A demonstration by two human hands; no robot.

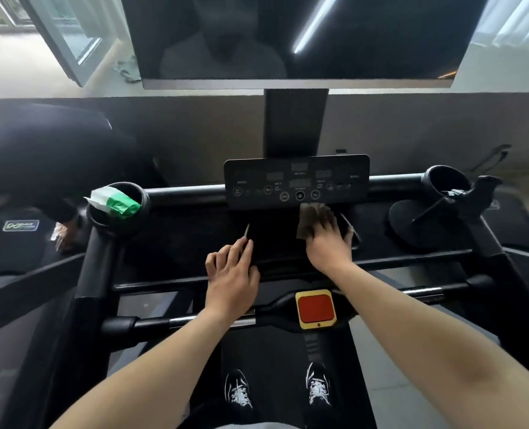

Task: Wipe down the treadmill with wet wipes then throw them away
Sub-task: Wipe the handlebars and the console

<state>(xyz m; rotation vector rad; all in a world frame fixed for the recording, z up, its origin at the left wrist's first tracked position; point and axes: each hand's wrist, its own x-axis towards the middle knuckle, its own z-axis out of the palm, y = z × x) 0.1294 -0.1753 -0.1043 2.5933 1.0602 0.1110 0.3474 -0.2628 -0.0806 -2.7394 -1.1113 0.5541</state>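
Observation:
I stand on a black treadmill, facing its control panel and the console tray below it. My right hand presses a greyish, damp wet wipe flat against the tray, just under the panel's buttons. The fingers lie over the wipe's lower half. My left hand rests on the tray's front edge with its fingers loosely bent, holding nothing that I can make out. A green and white wet wipes pack sticks out of the left cup holder.
A large dark screen hangs above the panel. A red stop button sits on the front handlebar. The right cup holder has a black clip stand beside it. Another person bends over the treadmill to the left.

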